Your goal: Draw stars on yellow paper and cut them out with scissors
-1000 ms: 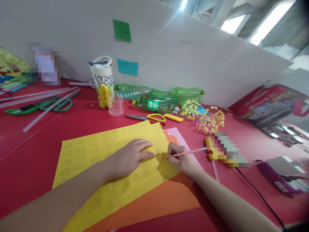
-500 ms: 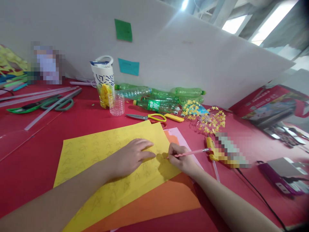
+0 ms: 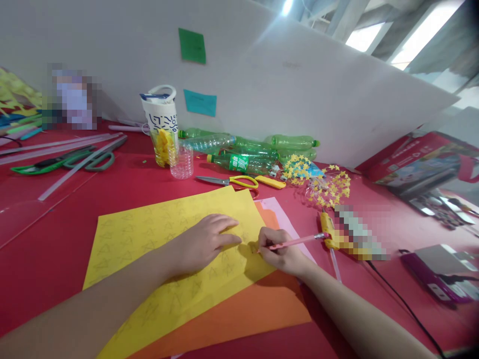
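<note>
Red table surface [image 3: 56, 239] fills the lower frame, with orange paper [image 3: 269, 304] at bottom centre and yellow paper [image 3: 209, 199] partly over it. Farther, green bottles [image 3: 292, 142] lie along a pale wall [image 3: 130, 50]; bright openings [image 3: 364, 37] show in the upper right. At centre, the left hand [image 3: 204, 242] rests on the yellow paper, fingers loosely spread, grasping nothing. Right of centre, the right hand [image 3: 282, 252] pinches a pink pencil [image 3: 299, 241], its tip at the yellow paper. Compared with half a second ago, the pencil sits slightly lower in the frame; the left hand keeps its place.
</note>
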Demonstrator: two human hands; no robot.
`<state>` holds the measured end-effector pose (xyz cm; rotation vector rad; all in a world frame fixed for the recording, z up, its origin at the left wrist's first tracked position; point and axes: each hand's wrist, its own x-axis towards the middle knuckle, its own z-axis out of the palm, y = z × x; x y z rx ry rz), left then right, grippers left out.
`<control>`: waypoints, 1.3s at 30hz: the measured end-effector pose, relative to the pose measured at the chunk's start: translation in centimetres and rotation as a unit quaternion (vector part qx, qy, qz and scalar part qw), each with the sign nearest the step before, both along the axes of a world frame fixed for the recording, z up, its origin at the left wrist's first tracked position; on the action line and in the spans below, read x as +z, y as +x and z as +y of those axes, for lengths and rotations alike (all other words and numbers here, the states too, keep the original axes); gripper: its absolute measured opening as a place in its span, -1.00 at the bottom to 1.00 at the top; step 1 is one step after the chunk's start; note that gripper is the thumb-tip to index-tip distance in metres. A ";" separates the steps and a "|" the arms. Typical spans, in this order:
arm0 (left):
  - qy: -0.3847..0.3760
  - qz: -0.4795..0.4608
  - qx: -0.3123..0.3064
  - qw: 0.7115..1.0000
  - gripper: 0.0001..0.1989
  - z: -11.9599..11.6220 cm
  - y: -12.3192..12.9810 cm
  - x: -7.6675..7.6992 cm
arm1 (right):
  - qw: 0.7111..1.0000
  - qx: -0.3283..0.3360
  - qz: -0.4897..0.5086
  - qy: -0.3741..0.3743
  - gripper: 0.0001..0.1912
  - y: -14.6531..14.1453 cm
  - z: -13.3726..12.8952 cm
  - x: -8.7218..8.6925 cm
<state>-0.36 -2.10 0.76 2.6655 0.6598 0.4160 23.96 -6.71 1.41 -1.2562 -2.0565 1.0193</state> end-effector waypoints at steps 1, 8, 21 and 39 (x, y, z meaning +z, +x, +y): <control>-0.001 -0.001 0.000 1.000 -0.66 0.0 0.0 0.0 | 1.000 0.003 0.000 -0.003 -0.86 0.0 0.0 0.1; 0.010 0.015 -0.002 1.000 -0.66 0.0 0.1 0.1 | 1.000 0.019 0.011 -0.011 -0.87 -0.1 0.0 0.1; 0.003 0.004 -0.008 1.000 -0.64 0.1 -0.1 0.3 | 0.975 -0.195 0.085 0.061 -0.94 0.4 1.5 -0.4; 0.004 0.115 0.195 0.974 -0.38 0.2 -3.8 3.9 | 0.956 -0.156 -0.107 0.225 -0.80 -0.8 1.7 -0.9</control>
